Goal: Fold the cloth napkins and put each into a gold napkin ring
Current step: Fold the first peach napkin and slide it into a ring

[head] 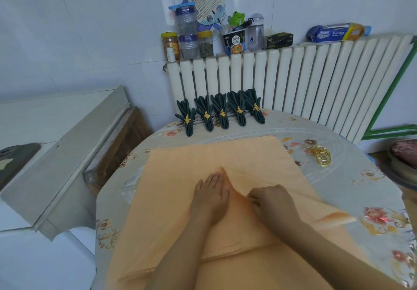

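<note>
1. Big orange napkin (214, 158) is spread over the round worktop (338, 190), which has a floral cover. It fills most of the near half, with its near edge hanging off toward the person.
2. A fold is under way: the right side is pulled up into a ridge that comes to a point near the middle of the cloth. From there the crease runs off to the near right, so the folded flap's long axis sits diagonal, tip aimed at the far side.
3. Left hand (211, 196) lies flat on the cloth, fingers straight and together, pointing away at the fold's tip and pressing it down.
4. Right hand (272, 201) is just beside it, fingers curled and pinching the raised edge of the orange cloth.
5. Five dark green napkins (222, 112), already in gold rings, stand in a row at the far edge of the worktop against the white radiator (293, 75). Fanned ends point up, narrow ends toward the person.
6. Spare gold napkin rings (321, 155) sit in a small heap on the worktop's right, just off the orange cloth's far right corner.
</note>
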`<state>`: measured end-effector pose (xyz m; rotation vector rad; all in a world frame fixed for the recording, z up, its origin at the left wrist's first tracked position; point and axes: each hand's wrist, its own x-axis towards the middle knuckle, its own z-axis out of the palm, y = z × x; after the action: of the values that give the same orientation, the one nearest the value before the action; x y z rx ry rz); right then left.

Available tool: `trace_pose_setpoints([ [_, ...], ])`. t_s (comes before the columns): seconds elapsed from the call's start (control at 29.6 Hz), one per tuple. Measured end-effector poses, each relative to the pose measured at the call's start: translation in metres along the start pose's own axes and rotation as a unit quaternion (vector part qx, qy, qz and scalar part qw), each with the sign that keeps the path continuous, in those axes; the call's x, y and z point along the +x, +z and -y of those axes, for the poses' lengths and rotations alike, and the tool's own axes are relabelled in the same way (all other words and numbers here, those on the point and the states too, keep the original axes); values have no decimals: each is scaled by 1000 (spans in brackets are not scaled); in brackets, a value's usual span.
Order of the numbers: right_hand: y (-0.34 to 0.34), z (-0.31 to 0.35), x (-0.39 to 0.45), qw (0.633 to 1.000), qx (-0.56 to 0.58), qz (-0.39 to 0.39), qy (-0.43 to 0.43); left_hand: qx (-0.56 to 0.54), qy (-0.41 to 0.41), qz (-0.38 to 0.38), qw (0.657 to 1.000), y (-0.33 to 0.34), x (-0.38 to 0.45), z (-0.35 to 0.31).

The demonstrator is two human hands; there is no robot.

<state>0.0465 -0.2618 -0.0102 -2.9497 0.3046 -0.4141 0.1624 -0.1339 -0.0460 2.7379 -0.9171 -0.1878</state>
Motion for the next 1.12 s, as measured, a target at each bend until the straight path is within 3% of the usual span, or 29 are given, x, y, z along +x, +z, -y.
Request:
trace_pose_setpoints([
  [0.2,39,9,-38,993,74,-90,-32,6,5,1,1000,1,2,1],
  [0.37,49,3,-60,969,224,-91,44,23,2,16,1000,1,2,2],
  [0.54,49,8,-67,979,135,-150,-14,18,-1,14,1000,1,2,2],
  [0.81,58,14,-69,969,96,-206,-95,8,3,-6,1000,4,4,5],
  [0.98,49,20,-74,967,95,-206,-115,47,18,12,999,6,6,6],
  [1.12,44,24,-75,963,70,-179,-188,42,12,11,999,5,6,5],
])
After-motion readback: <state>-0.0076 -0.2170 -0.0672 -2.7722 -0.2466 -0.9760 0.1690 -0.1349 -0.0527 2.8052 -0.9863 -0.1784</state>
